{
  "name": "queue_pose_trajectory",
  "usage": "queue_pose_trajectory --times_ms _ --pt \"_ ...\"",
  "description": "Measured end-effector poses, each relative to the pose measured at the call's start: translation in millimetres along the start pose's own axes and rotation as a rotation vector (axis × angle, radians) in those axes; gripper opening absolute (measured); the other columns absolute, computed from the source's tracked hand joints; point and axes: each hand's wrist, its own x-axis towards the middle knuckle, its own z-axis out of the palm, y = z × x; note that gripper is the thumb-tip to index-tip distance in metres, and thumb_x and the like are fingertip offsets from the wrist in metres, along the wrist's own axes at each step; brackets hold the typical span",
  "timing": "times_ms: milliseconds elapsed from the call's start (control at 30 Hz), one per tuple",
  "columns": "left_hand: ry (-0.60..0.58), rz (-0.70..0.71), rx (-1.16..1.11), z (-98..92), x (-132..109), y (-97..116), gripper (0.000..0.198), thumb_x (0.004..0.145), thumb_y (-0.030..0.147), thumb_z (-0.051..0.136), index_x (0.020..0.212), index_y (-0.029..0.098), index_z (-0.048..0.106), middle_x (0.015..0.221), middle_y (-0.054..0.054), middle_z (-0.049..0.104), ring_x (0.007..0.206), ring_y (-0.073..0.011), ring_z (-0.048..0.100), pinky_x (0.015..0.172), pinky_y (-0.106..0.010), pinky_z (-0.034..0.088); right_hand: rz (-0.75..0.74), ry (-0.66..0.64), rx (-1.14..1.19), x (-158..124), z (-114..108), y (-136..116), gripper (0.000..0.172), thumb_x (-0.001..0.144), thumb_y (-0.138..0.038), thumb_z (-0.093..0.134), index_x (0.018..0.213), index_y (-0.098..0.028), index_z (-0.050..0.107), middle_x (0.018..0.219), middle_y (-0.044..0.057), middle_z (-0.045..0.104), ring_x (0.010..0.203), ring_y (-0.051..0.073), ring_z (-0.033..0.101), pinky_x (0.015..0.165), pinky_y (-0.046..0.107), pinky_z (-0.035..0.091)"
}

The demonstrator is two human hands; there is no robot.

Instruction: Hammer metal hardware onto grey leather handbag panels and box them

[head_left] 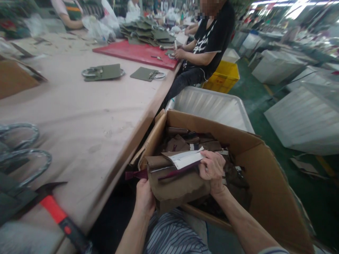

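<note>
A bundle of brown cut pieces (177, 183), with a white-faced piece on top, is held over an open cardboard box (254, 148) beside the table. My left hand (144, 197) is closed on the bundle's lower left edge. My right hand (212, 169) is closed on its upper right edge. More brown pieces (185, 141) lie inside the box.
A long pink-beige table (87, 116) is on the left, with a red-handled hammer (55, 211) and metal rings (23, 148) near me. Olive pieces (103, 72) lie further along. A seated person (209, 42) works at a red mat (137, 53). White bins (212, 106) and a yellow crate (225, 76) stand alongside.
</note>
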Motion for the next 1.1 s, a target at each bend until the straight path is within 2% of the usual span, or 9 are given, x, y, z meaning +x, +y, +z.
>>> queue_pose_trajectory --times_ms 133,300,500,600,700,767,833,967,1100 --pt "-0.082 -0.009 0.064 6.0 1.5 4.5 0.042 0.045 0.026 0.092 0.080 0.013 0.071 0.061 -0.004 0.071 0.073 -0.0296 0.076 0.066 -0.034 0.061 0.155 -0.004 0.131 -4.6 3.7 1.2 0.017 0.085 -0.011 0.062 0.089 -0.025 0.053 0.100 0.004 0.075 0.094 0.021 0.071 0.094 0.042 0.052" --pt "-0.182 0.001 0.133 23.6 15.4 10.6 0.047 0.048 0.028 0.092 0.089 0.014 0.072 0.062 -0.003 0.071 0.067 -0.0265 0.075 0.062 -0.033 0.060 0.338 0.065 0.091 -4.7 0.8 6.7 0.015 0.090 -0.021 0.066 0.097 -0.024 0.053 0.096 0.005 0.074 0.086 0.021 0.072 0.077 0.034 0.057" --pt "-0.105 0.006 0.357 34.7 46.0 3.9 0.031 0.042 0.018 0.089 0.060 0.016 0.065 0.043 0.002 0.058 0.056 -0.0242 0.070 0.048 -0.024 0.051 0.477 0.058 0.069 3.3 -13.3 19.4 0.015 0.089 -0.034 0.068 0.095 -0.024 0.058 0.092 0.003 0.075 0.073 0.020 0.072 0.066 0.030 0.058" --pt "-0.101 0.010 0.434 31.9 57.8 -5.4 0.027 0.044 0.018 0.087 0.057 0.017 0.064 0.041 0.002 0.056 0.054 -0.0232 0.067 0.046 -0.024 0.048 0.514 0.069 0.075 6.4 -18.7 24.7 0.014 0.090 -0.034 0.068 0.095 -0.023 0.059 0.091 0.004 0.075 0.072 0.019 0.071 0.066 0.030 0.058" --pt "-0.099 0.051 0.522 33.8 65.2 -11.6 0.026 0.052 0.029 0.085 0.061 0.018 0.064 0.044 0.001 0.058 0.054 -0.0229 0.066 0.047 -0.025 0.047 0.531 0.069 0.095 9.7 -22.2 27.0 0.014 0.088 -0.033 0.068 0.092 -0.023 0.060 0.090 0.004 0.074 0.076 0.020 0.072 0.070 0.031 0.059" --pt "-0.130 0.135 0.622 38.7 69.5 -13.4 0.025 0.064 0.038 0.079 0.068 0.017 0.067 0.053 -0.002 0.065 0.063 -0.0251 0.069 0.054 -0.028 0.050 0.536 0.060 0.112 12.7 -24.6 25.4 0.013 0.087 -0.033 0.068 0.091 -0.023 0.060 0.091 0.005 0.074 0.079 0.020 0.072 0.073 0.032 0.059" --pt "-0.126 0.241 0.785 43.6 73.8 -14.5 0.024 0.075 0.037 0.069 0.080 0.014 0.071 0.072 -0.008 0.074 0.082 -0.0288 0.073 0.069 -0.032 0.055 0.559 0.046 0.146 15.8 -27.0 20.6 0.013 0.086 -0.033 0.068 0.090 -0.023 0.061 0.091 0.005 0.074 0.079 0.020 0.071 0.074 0.033 0.058" --pt "0.063 0.381 0.988 43.2 75.5 -15.7 0.031 0.081 0.024 0.064 0.107 0.009 0.071 0.113 -0.021 0.074 0.113 -0.0327 0.069 0.100 -0.041 0.050 0.762 -0.014 0.301 20.1 -27.8 5.4 0.019 0.083 -0.039 0.072 0.089 -0.022 0.064 0.080 0.003 0.071 0.066 0.018 0.065 0.061 0.030 0.055" --pt "-0.028 0.472 0.819 36.2 61.5 -9.3 0.031 0.080 0.031 0.070 0.105 0.013 0.073 0.108 -0.017 0.075 0.108 -0.0322 0.070 0.101 -0.043 0.050 1.071 -0.021 0.729 23.1 -18.6 -9.4 0.032 0.071 -0.044 0.082 0.084 -0.022 0.062 0.064 -0.002 0.064 0.052 0.014 0.057 0.047 0.025 0.047"
